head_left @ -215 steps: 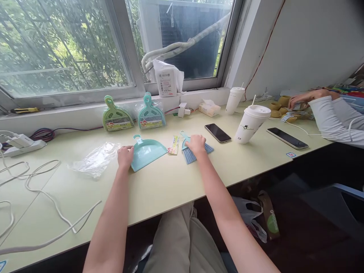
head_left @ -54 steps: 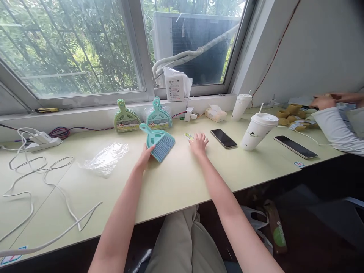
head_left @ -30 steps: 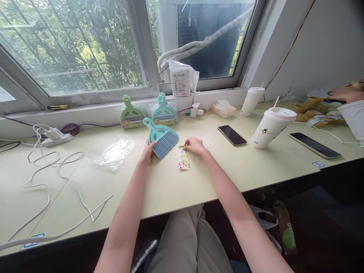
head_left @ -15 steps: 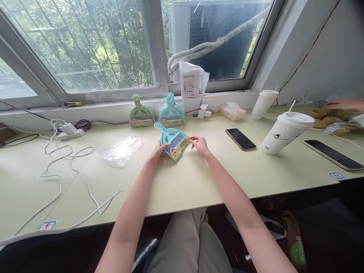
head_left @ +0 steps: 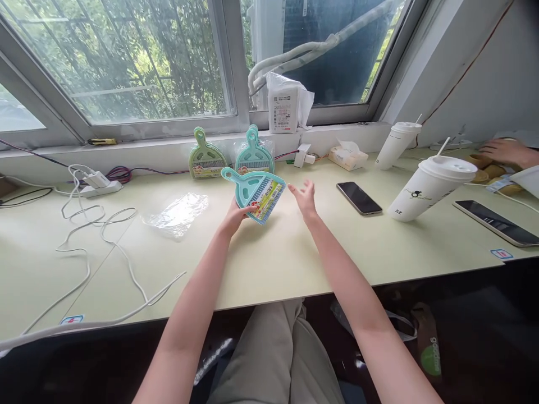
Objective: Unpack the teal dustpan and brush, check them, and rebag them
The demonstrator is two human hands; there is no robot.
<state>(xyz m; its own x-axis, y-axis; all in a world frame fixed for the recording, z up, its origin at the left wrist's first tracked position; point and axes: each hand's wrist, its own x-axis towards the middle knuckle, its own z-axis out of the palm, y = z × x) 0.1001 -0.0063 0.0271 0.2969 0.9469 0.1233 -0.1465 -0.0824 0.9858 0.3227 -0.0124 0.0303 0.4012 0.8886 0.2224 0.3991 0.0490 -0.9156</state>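
Note:
My left hand grips a teal mini dustpan and brush set lifted off the table, with a colourful paper label lying across the bristles under my thumb. Just to the right of the set, my right hand hovers with fingers spread and nothing in it. An empty clear plastic bag lies on the table to the left of my left hand. Two packaged sets, one green and one teal, lean against the window sill behind.
A black phone and a tilted white cup with a straw lie right of my hands. White cables and a power strip cover the left. A co-worker's hand works at the far right, near another phone.
My right hand slid the paper label over and laid it on the brush bristles, then let go and opened. My left hand lifted the set off the table.

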